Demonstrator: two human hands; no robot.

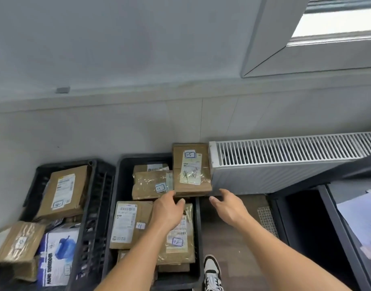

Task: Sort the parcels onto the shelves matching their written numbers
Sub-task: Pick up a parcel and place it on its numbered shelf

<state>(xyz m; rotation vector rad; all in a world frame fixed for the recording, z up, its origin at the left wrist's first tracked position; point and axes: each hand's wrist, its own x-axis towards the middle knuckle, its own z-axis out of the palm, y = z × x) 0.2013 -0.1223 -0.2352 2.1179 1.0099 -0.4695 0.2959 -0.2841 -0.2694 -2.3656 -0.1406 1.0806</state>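
Two empty hands, left hand [170, 208] and right hand [228, 206], fingers loosely spread, hover near the parcel marked 15 [191, 171] at 12 o'clock, in the right black crate [123, 185] of two; one radiator [285, 156] at 3 o'clock.

1. A single wide-angle view from the person's head, looking forward and steeply down
2. It faces a grey wall [117, 59]; black crates [100, 185] on the floor [233, 238] lie close below
3. The left hand [167, 211] and right hand [228, 206] reach out mid-frame, near the lens
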